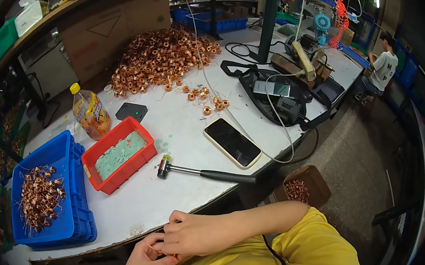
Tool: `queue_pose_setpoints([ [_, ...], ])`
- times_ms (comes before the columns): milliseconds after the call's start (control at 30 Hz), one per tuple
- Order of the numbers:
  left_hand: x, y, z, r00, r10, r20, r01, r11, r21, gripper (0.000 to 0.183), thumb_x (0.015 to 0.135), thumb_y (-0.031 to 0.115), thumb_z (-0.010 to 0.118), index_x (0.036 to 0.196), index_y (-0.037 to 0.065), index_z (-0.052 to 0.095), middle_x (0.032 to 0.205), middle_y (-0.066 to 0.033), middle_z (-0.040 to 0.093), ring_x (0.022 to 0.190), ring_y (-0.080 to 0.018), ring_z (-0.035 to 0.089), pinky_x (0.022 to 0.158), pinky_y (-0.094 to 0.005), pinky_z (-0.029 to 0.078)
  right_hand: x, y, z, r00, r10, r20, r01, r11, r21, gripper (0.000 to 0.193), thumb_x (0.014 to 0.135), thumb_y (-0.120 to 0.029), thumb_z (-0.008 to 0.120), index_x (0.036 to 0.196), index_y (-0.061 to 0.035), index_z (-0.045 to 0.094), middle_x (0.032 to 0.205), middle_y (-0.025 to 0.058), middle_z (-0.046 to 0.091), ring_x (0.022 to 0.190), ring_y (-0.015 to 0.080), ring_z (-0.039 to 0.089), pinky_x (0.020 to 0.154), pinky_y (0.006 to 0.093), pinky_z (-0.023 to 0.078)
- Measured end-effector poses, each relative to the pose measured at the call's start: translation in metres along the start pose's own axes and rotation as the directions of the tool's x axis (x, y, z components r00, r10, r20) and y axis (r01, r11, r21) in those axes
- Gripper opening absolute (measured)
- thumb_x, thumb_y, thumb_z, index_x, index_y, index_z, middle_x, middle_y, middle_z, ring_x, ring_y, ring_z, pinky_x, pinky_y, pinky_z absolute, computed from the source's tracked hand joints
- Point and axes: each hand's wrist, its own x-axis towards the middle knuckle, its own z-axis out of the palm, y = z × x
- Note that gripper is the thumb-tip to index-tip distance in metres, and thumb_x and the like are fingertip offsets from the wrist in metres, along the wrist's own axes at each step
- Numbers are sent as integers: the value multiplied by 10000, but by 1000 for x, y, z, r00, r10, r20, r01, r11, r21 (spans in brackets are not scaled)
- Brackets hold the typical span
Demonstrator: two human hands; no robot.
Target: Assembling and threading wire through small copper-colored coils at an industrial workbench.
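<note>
White tabletop (pixel 181 129) carries a small hammer (pixel 203 173), a red tray (pixel 139 163), a blue bin (pixel 78 206) of copper coils and a dark phone (pixel 232 142). At its near edge, the right hand (pixel 196 234) overlaps the left hand (pixel 145 257); fingers curled together, contents not discernible. A coil heap (pixel 161 57) lies well beyond.

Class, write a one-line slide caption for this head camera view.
Both hands meet at the table's near edge, beside a small hammer, phone, red tray and heaped copper coils.
</note>
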Motion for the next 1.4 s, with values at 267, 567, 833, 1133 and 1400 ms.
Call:
queue_pose_setpoints([
  [267, -4, -8, -15, 994, 112, -9, -97, 813, -574, 521, 792, 130, 712, 1212, -56, 466, 978, -220, 625, 825, -261, 624, 702, -333, 529, -2, 13, -2, 807, 403, -432, -299, 910, 288, 462, 754, -165, 735, 1143, -38, 520, 1082, 94, 504, 864, 175, 509, 712, 264, 442],
  [567, -11, -32, 8, 990, 38, -139, -137, 548, -825, 395, 859, 73, 624, 1202, -28, 456, 1034, -262, 608, 775, -292, 651, 643, -313, 560, 13, 20, 32, 701, 630, 334, -348, -107, 931, 176, 911, -72, 526, 1083, -41, 543, 680, -5, 524, 598, 51, 461, 522, 146, 330],
  [833, -10, -49, 12, 985, 162, -52, -146, 647, -748, 287, 864, 21, 599, 1134, -43, 526, 1066, -279, 596, 831, -284, 659, 668, -295, 568, 13, 31, 44, 708, 581, 403, -533, 64, 844, 172, 915, -48, 496, 784, -38, 607, 651, 1, 536, 567, 58, 433, 506, 148, 315],
  [1133, -4, -52, 6, 996, 53, -76, -92, 531, -842, 319, 814, -26, 635, 1117, -61, 539, 1053, -289, 601, 816, -304, 665, 697, -316, 576, 6, -7, 34, 934, -78, -348, 11, 981, -192, 158, 815, -170, 615, 680, -90, 589, 630, -27, 527, 528, 125, 370, 490, 228, 331],
  [1400, -9, -64, -1, 996, 86, -35, -77, 552, -830, 345, 780, -51, 656, 1109, -53, 554, 1027, -320, 601, 741, -309, 669, 659, -321, 575, 30, 28, 25, 896, 315, -313, -179, 901, 395, 207, 861, -192, 599, 685, -84, 604, 605, -37, 505, 526, 79, 361, 489, 186, 301],
])
